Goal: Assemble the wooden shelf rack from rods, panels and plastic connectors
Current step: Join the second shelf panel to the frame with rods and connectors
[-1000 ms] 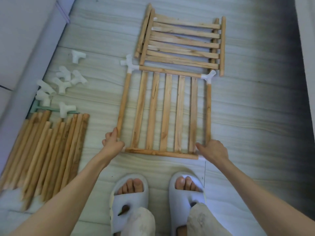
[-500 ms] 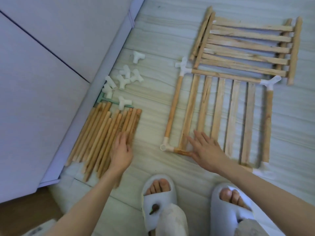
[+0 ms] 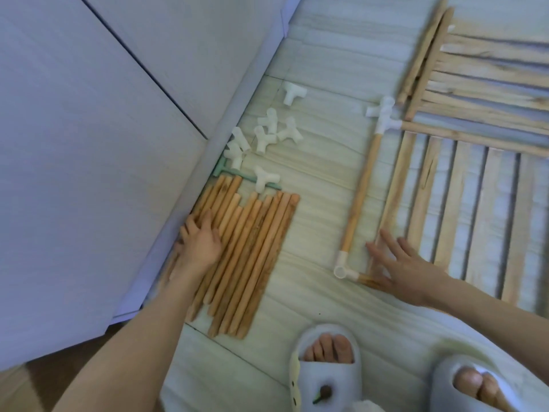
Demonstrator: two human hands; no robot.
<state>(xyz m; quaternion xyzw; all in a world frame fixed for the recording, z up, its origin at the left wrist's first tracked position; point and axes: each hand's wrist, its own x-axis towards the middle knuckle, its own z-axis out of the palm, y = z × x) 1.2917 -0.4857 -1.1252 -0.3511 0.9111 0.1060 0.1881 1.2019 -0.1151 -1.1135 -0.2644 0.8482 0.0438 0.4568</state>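
On the floor, left hand (image 3: 199, 243) lies flat, fingers straight, on the rod pile (image 3: 246, 257); right hand (image 3: 401, 267) rests spread on the slatted panel (image 3: 463, 209) beside a corner connector (image 3: 344, 270).

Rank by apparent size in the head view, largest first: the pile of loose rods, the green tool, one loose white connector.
1. Pile of loose rods, by far the largest.
2. Green tool, long and thin, partly hidden by a connector.
3. Loose white connector, smallest.
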